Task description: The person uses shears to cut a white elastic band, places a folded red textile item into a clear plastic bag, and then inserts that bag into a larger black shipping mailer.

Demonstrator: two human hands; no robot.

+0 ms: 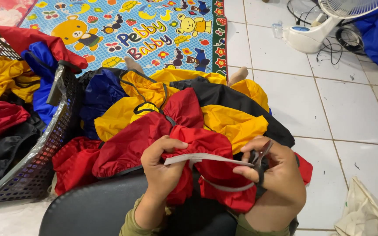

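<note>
The person's left hand (162,168) is closed around a bunch of red fabric (206,144), the thumb pinning one end of a pale strip (202,158) sewn to it. The strip runs almost level from that hand across to the right hand (276,175), so its long axis lies left to right between the two. The right hand is wrapped around small dark scissors (259,159), fingers through the handles, blades pointing up and lying right at the strip's far end. The red fabric belongs to a heap of red, yellow and black cloth (228,118) on the lap. A black basket (44,148) of similar cloth stands to the left on the tiled floor (355,113).
</note>
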